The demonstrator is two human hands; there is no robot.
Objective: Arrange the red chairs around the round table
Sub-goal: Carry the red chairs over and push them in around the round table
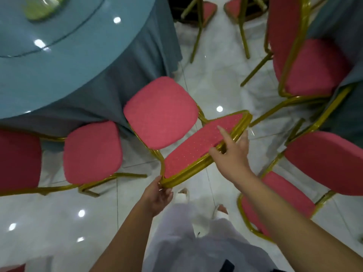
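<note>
A red chair with a gold frame stands in front of me, its seat against the blue-grey cloth of the round table. My left hand grips the near left corner of its backrest. My right hand wraps over the backrest's gold top rail, forefinger stretched out on the red fabric. A second red chair stands to its left at the table, and part of a third shows at the left edge.
More red chairs stand on the right: one by another blue-grey clothed table, one close at my right. Two further chairs sit at the top. The floor is glossy white tile. A green object lies on the table.
</note>
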